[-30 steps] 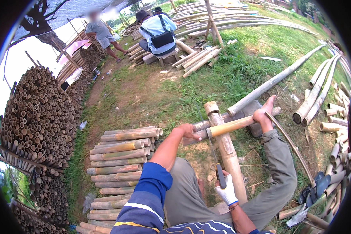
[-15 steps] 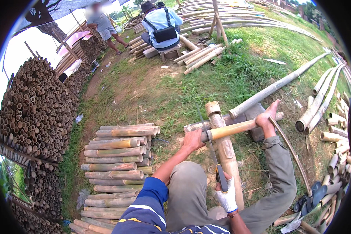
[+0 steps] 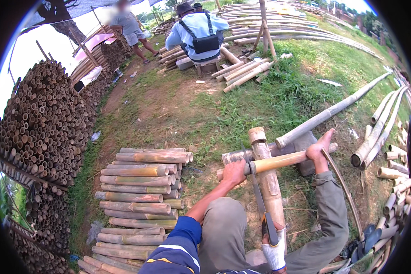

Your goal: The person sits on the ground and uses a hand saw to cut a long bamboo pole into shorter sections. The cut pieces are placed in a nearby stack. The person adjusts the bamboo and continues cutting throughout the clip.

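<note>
My left hand (image 3: pixel 234 172) is wrapped around the near-left end of a yellowish bamboo pole (image 3: pixel 285 160). The pole rests across a thicker upright-lying bamboo post (image 3: pixel 271 194) with a notch near its far end. My bare foot (image 3: pixel 318 147) presses on the pole's right part. In a white knit glove, my right hand (image 3: pixel 274 253) grips the black and yellow handle of a handsaw (image 3: pixel 257 196). The saw's long thin blade crosses the pole just right of my left hand; how deep it has cut, I cannot tell.
Cut bamboo lengths (image 3: pixel 139 189) are stacked at my left, beside a tall bamboo pile (image 3: pixel 41 132). A long pole (image 3: pixel 333 109) lies at the right. A curved stick (image 3: pixel 345 194) stands near my leg. One person (image 3: pixel 198 34) sits ahead; another (image 3: pixel 128 29) stands far left.
My right hand has drawn the saw back toward me, down the view. My left hand and foot keep their places on the pole; the whole view has shifted slightly.
</note>
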The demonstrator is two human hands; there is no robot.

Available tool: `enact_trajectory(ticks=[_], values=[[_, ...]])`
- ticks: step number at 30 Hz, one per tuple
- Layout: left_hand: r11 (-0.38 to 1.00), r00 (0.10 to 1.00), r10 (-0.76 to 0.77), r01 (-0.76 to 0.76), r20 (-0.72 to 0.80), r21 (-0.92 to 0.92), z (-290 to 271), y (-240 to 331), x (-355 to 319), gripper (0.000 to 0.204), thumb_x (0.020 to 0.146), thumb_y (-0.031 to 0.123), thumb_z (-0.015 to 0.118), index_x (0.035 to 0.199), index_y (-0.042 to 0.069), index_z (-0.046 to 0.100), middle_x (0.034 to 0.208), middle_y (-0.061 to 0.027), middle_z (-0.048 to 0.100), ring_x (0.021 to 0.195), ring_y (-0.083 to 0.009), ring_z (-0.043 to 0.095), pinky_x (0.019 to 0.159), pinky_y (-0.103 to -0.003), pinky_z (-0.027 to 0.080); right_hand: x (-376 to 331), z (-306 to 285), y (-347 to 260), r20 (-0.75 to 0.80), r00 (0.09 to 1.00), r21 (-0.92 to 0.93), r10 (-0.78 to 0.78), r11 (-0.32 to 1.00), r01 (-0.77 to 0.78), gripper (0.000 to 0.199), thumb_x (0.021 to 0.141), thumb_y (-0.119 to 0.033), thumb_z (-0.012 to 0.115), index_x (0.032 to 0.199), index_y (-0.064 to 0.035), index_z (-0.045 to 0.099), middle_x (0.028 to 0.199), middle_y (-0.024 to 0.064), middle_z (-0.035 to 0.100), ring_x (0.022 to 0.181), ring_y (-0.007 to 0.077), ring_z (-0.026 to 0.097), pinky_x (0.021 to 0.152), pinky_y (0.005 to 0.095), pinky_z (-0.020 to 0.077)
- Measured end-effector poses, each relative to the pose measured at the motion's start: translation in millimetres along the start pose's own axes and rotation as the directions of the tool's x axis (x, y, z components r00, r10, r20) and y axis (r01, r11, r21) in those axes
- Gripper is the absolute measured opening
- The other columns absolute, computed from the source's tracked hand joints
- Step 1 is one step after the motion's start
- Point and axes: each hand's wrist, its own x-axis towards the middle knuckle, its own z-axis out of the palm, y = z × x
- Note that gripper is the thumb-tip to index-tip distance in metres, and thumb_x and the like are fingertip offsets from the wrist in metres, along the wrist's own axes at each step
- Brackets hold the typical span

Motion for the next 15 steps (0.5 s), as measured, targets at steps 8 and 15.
enact_trajectory(ticks=[8,15], values=[[1.0,0.999,-0.017,0.018,-0.05,0.022,3.1,-14.2,-6.7,0.036,0.075,0.011,0.078,0.106,0.004,0.062,0.102,-0.0212,0.074,0.098,-0.0405,0.073,0.085,-0.052,0.058,-27.0,-10.4,7.6,0.021,1.0,0.015,0.015,1.0,-0.015,0.052,0.091,0.005,0.061,0.143,-0.0007,0.052,0.12,0.0122,0.062,0.102,0.0184,0.063,0.093,0.0318,0.0523],[1.0,0.998,0.005,-0.004,-0.062,0.014,13.8,-12.3,-1.0,0.033,0.076,0.009,0.077,0.105,0.004,0.062,0.101,-0.0205,0.073,0.098,-0.0401,0.073,0.084,-0.052,0.058,-31.6,-17.3,2.4,0.0,0.999,-0.036,-0.041,0.999,0.041,0.052,0.091,0.005,0.061,0.142,-0.0007,0.052,0.124,0.0153,0.062,0.105,0.0204,0.064,0.094,0.0346,0.0532]])
